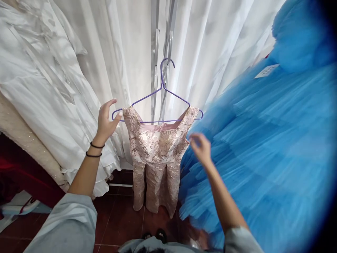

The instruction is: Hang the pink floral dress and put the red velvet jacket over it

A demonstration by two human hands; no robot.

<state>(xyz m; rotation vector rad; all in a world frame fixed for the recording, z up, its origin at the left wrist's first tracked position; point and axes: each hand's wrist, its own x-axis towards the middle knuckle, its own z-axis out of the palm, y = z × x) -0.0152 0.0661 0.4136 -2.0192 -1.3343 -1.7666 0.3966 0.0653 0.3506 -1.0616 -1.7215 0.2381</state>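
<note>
A pale pink brocade dress (pixel 160 147) with a metallic flower pattern hangs upright on a purple wire hanger (pixel 163 89). Its wide straps sit over the hanger's shoulders. The hanger's hook is up against grey rails; whether it rests on something there I cannot tell. My left hand (pixel 106 121) is at the hanger's left end, thumb and fingers apart, the thumb tip close to the wire. At the dress's right armhole, my right hand (pixel 201 147) has its fingers bent together at the fabric edge, slightly blurred.
White gowns (pixel 39 84) hang at the left, and a large blue tulle gown (pixel 263 140) fills the right side. Behind the hanger are white curtains (pixel 200 45) and vertical grey rails (pixel 154 45). Dark red floor tiles (pixel 118 221) lie below, where my feet show.
</note>
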